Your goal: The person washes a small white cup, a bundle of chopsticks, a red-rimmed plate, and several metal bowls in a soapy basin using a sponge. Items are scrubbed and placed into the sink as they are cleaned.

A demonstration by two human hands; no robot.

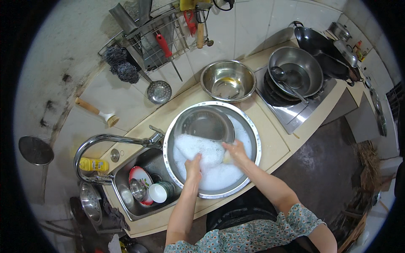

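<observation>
A large steel basin [255,139] full of white suds [218,180] stands on the counter before me. In it, a round metal pan or bowl [205,121] is tilted up, its lower part under foam. My left hand [193,166] grips its near edge, thumb on top, fingers hidden. At its right side my right hand [235,151] holds a pale yellow sponge or cloth [227,157], blurred and partly in foam. To the left, the sink [126,202] holds a red-rimmed plate [135,172], a small metal bowl [138,189] and a stack of bowls [158,193].
A chrome faucet [107,137] arches over the sink. Behind the basin stands a steel bowl [227,80]; a pot [295,71] with a ladle [292,88] sits on the stove [294,117] at right. A wok [319,44] lies beyond. Utensils hang from a wall rack [158,41].
</observation>
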